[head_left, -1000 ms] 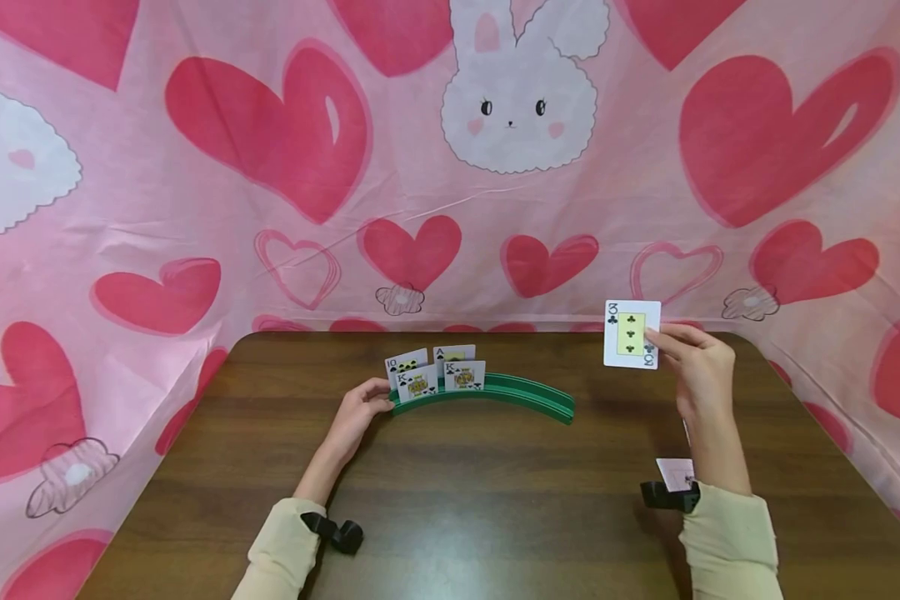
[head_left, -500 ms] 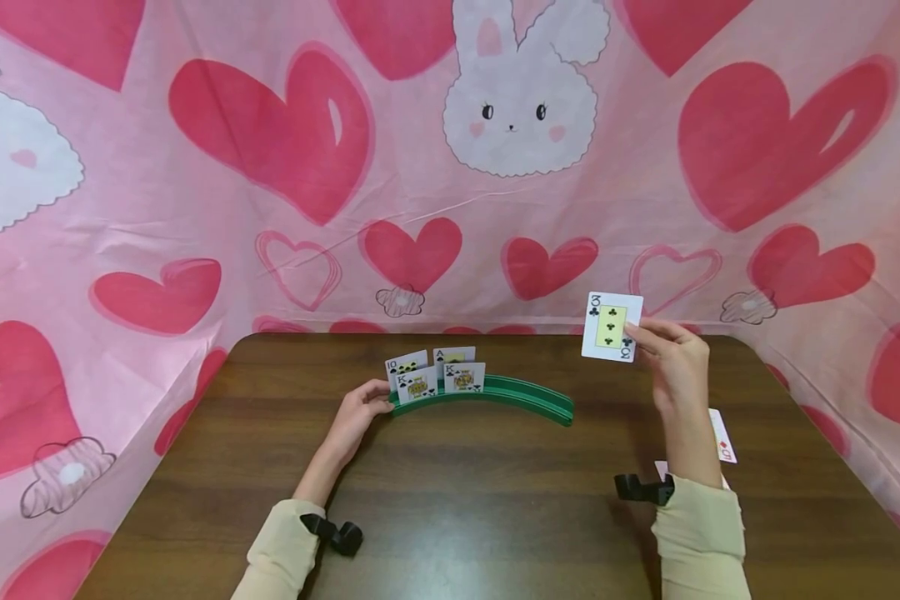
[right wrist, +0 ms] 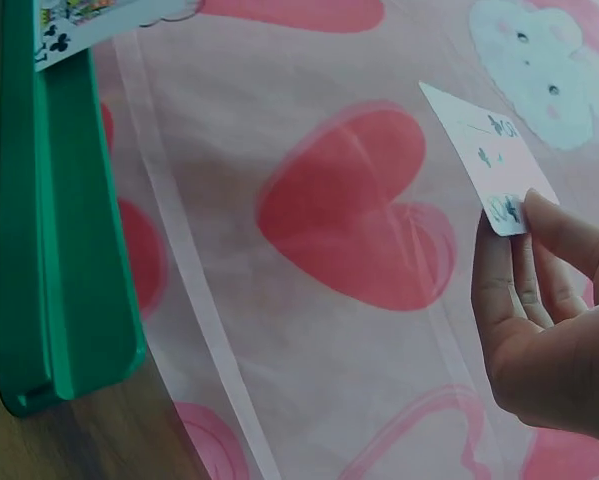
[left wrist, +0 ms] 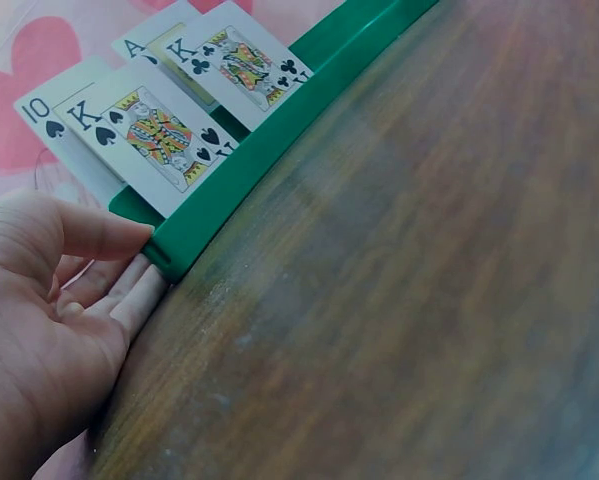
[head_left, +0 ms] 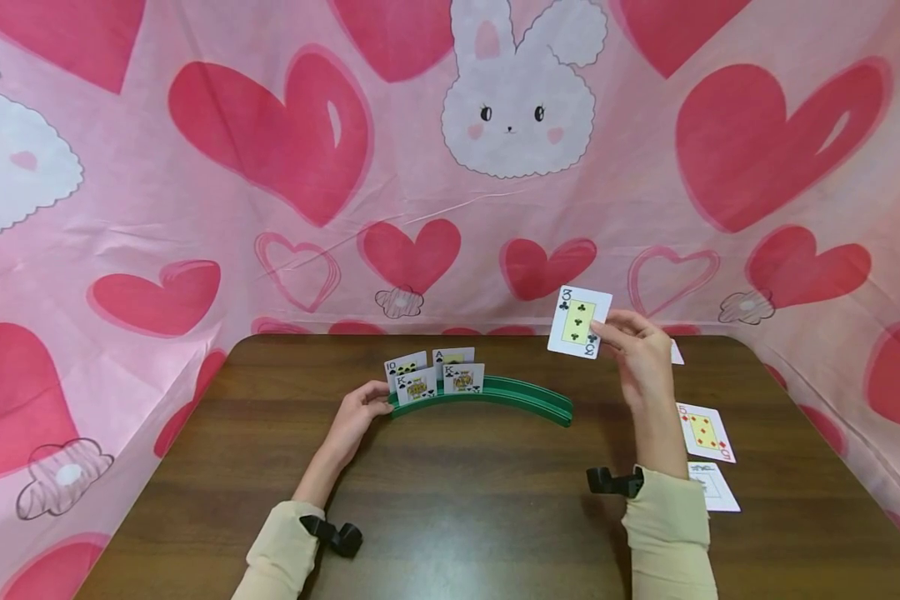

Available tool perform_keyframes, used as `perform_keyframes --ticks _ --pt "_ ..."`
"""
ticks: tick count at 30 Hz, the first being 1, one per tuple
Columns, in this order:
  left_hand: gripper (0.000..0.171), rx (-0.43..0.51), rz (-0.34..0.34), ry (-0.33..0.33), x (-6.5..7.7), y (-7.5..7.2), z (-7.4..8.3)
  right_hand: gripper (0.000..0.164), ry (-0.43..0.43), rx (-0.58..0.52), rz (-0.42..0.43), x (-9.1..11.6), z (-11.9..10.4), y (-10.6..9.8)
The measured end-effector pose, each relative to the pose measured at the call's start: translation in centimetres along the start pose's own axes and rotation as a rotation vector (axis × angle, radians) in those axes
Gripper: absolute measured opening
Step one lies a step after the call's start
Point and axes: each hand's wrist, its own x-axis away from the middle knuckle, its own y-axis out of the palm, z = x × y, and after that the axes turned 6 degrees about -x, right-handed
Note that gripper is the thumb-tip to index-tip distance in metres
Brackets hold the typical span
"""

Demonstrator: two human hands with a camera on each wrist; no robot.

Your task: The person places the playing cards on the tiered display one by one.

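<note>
My left hand point(head_left: 360, 408) pinches the left end of a curved green card holder point(head_left: 528, 398), thumb and fingers at its tip in the left wrist view. Standing in the holder's left half are a ten of spades point(left wrist: 39, 118) and an ace point(left wrist: 137, 45) behind, with a king of spades point(left wrist: 159, 140) and a king of clubs point(left wrist: 234, 65) in front. Up and right of the holder, my right hand point(head_left: 640, 354) holds a three of clubs point(head_left: 579, 322) between thumb and fingers, face toward the head camera, slightly tilted. The holder's right half bears no cards.
On the wooden table point(head_left: 457, 508) at the right lie a five of diamonds point(head_left: 707, 432) and a black-and-white card point(head_left: 715, 487), both partly behind my right arm. Another card point(head_left: 677, 354) peeks out behind the right hand. A pink heart-patterned cloth point(head_left: 412, 183) hangs behind the table.
My right hand has moved left with the three of clubs, toward the holder, uncovering cards on the right of the table. The left hand stays at the holder's end.
</note>
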Motion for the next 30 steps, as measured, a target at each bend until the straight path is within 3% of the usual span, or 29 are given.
perform_keyframes --ticks 5,16,25,30 --pt "0.026 0.003 0.008 0.003 -0.4 0.0 -0.8 0.027 -0.009 0.057 -0.049 0.0 1.0 0.6" --pt "0.025 -0.006 -0.003 0.020 -0.3 0.1 -0.8 0.027 0.031 0.164 -0.153 0.1 3.4 1.5" --pt "0.025 -0.011 0.014 0.007 -0.5 0.1 -1.0 0.022 0.059 0.247 -0.173 0.1 4.8 1.8" --pt "0.025 -0.006 0.010 0.004 -0.5 0.1 -1.1 0.010 0.094 0.262 -0.182 0.0 5.8 2.0"
